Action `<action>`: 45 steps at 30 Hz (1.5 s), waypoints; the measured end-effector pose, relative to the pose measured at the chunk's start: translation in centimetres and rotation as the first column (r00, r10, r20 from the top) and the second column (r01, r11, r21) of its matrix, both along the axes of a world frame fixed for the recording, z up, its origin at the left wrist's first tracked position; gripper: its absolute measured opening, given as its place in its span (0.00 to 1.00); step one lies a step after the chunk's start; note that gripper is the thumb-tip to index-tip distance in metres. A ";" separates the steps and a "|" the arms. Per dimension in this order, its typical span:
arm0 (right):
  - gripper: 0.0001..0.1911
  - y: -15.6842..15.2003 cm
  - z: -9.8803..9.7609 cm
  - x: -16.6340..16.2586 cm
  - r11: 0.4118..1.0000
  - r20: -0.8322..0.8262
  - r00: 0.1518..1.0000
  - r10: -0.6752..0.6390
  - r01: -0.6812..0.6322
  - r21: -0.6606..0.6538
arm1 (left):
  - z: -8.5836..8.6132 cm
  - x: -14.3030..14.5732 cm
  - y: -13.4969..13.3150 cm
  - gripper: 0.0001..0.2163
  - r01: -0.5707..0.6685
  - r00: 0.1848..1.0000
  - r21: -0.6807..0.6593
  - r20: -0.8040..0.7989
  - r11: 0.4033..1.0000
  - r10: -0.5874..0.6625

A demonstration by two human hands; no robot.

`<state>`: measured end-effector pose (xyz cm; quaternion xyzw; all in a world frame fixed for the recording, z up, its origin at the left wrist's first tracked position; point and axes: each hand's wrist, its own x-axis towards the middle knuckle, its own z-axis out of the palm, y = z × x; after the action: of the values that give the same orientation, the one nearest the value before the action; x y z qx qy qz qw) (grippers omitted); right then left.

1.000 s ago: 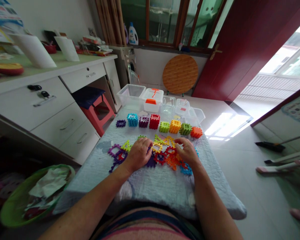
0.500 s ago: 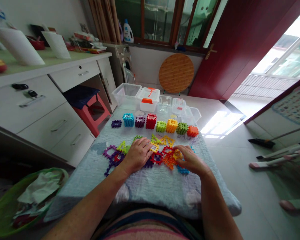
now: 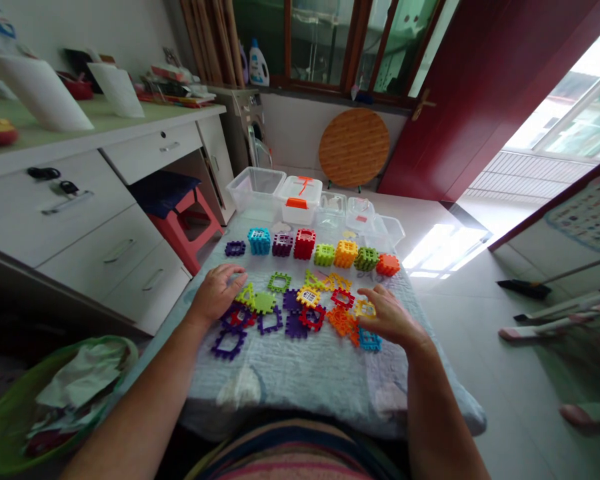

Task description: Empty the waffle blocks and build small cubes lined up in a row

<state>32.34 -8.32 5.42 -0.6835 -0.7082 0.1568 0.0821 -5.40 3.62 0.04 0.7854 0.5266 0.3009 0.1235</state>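
Flat interlocking plastic tiles (image 3: pixel 300 308) in purple, green, yellow, red, orange and blue lie scattered on a pale blue quilted cloth (image 3: pixel 305 367). My left hand (image 3: pixel 216 293) rests flat on the purple tiles at the pile's left end, fingers spread. My right hand (image 3: pixel 387 317) lies at the pile's right end, fingers stretched over the orange and yellow tiles, next to a blue tile (image 3: pixel 369 340). Behind the pile stands a row of assembled cubes (image 3: pixel 305 243), from a flat purple piece (image 3: pixel 235 249) on the left to an orange one (image 3: pixel 388 265) on the right.
Clear plastic boxes (image 3: pixel 300 199) stand at the cloth's far edge. White drawers (image 3: pixel 95 213) and a red stool (image 3: pixel 187 223) are on the left, a green basin of rags (image 3: pixel 45 400) at lower left. A round wooden board (image 3: pixel 354 148) leans on the far wall.
My left hand has slid from the middle of the pile to its left end, uncovering green and purple tiles. My right hand stayed at the right end with fingers more spread.
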 end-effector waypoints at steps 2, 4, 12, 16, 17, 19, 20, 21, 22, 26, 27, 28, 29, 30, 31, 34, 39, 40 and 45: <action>0.26 0.0 0.7 -0.2 1.000 0.026 1.000 -0.002 0.003 -0.029 | -0.5 -0.2 0.0 0.19 0.001 0.999 -0.061 0.037 0.998 0.002; 0.21 0.1 1.4 -0.9 1.000 0.023 1.000 0.021 -0.021 -0.010 | -0.6 0.0 -0.3 0.18 0.008 0.999 -0.087 0.046 0.996 -0.004; 0.17 3.2 0.8 -7.7 0.957 -0.144 0.970 0.194 -0.154 0.248 | -1.0 0.7 -0.8 0.12 -0.023 1.000 0.020 -0.013 1.000 0.023; 0.21 4.7 -1.6 -9.6 0.966 -0.104 0.982 0.155 -0.129 0.224 | -1.3 0.5 -0.8 0.11 -0.019 1.000 0.026 -0.017 0.999 0.019; 0.20 4.8 -2.2 -9.8 0.968 -0.088 0.985 0.150 -0.128 0.217 | -1.4 0.4 -0.8 0.10 -0.016 1.000 0.026 -0.019 1.000 0.017; 0.19 4.9 -3.0 -9.9 0.969 -0.079 0.986 0.145 -0.126 0.212 | -1.4 0.4 -0.8 0.10 -0.013 1.000 0.029 -0.021 1.000 0.013; 0.19 4.9 -3.3 -9.9 0.969 -0.086 0.986 0.143 -0.122 0.213 | -1.5 0.3 -0.7 0.09 -0.010 1.000 0.029 -0.021 1.000 0.010; 0.19 4.9 -3.5 -10.0 0.970 -0.098 0.985 0.140 -0.116 0.216 | -1.5 0.3 -0.7 0.09 -0.006 1.000 0.030 -0.021 1.000 0.007; 0.20 4.8 -3.6 -10.0 0.969 -0.110 0.984 0.138 -0.111 0.220 | -1.5 0.3 -0.7 0.09 -0.003 1.000 0.030 -0.021 1.000 0.003; 0.22 4.5 -3.6 -10.3 0.967 -0.156 0.978 0.139 -0.100 0.235 | -1.6 0.3 -0.6 0.09 0.006 1.000 0.032 -0.020 0.999 -0.005; 0.23 4.4 -3.6 -10.4 0.967 -0.166 0.976 0.140 -0.098 0.237 | -1.7 0.3 -0.6 0.09 0.007 1.000 0.033 -0.020 0.999 -0.006; 0.23 4.4 -3.7 -10.5 0.966 -0.174 0.975 0.141 -0.098 0.238 | -1.7 0.2 -0.6 0.08 0.008 1.000 0.035 -0.022 0.999 -0.007; 0.23 4.4 -3.7 -10.5 0.966 -0.179 0.973 0.142 -0.097 0.239 | -1.8 0.2 -0.6 0.08 0.009 1.000 0.036 -0.023 0.999 -0.008; 0.23 4.4 -3.8 -10.6 0.966 -0.182 0.973 0.145 -0.099 0.240 | -1.8 0.2 -0.6 0.08 0.010 1.000 0.038 -0.025 0.999 -0.009; 0.23 4.4 -3.9 -10.6 0.965 -0.183 0.972 0.147 -0.101 0.241 | -1.9 0.1 -0.5 0.08 0.011 1.000 0.039 -0.027 0.999 -0.010; 0.23 4.4 -4.1 -10.8 0.961 -0.169 0.973 0.157 -0.111 0.252 | -1.9 0.1 -0.5 0.08 0.011 1.000 0.038 -0.028 0.999 -0.010; 0.25 4.0 -2.6 -9.8 0.928 -0.180 0.964 0.194 -0.121 0.352 | -1.7 0.2 -0.6 0.09 0.007 1.000 0.023 -0.020 1.000 -0.006; 0.25 4.1 -1.9 -9.1 0.921 -0.193 0.962 0.195 -0.112 0.373 | -1.6 0.2 -0.6 0.09 0.008 1.000 0.019 -0.018 1.000 -0.008; 0.26 6.4 1.6 -4.2 0.877 -0.164 0.983 0.085 0.005 0.481 | -1.3 0.2 -0.6 0.09 0.012 1.000 -0.005 0.003 1.000 -0.012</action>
<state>28.17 -1.89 6.97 -0.6101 -0.7286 0.0397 0.3089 -5.21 3.04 -1.29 0.7878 0.5225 0.3000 0.1280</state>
